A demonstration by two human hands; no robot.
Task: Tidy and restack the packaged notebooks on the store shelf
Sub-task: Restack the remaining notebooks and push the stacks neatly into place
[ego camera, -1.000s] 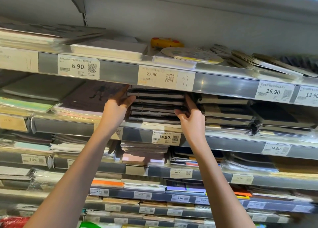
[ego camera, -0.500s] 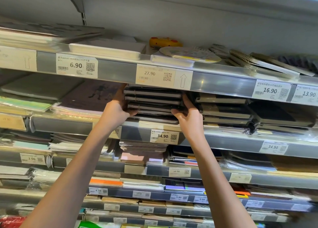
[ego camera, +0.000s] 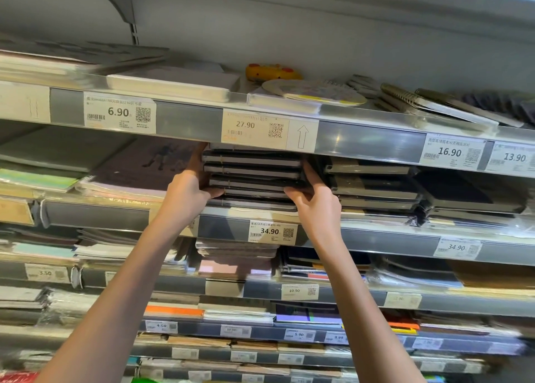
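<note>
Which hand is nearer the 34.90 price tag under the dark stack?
Right. The right hand grips the dark notebook stack just above and right of the 34.90 tag; the left hand holds the stack's far left edge.

a stationery shop; tiered shelves (ego camera: 370, 139) of wrapped notebooks (ego camera: 252, 177); price tags (ego camera: 272, 231) clipped along each shelf edge below them

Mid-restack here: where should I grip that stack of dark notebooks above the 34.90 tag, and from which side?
Grip the dark notebook stack at its two short ends, coming from the front, as the left hand and right hand do. It is wide, with little room under the upper shelf.
</note>
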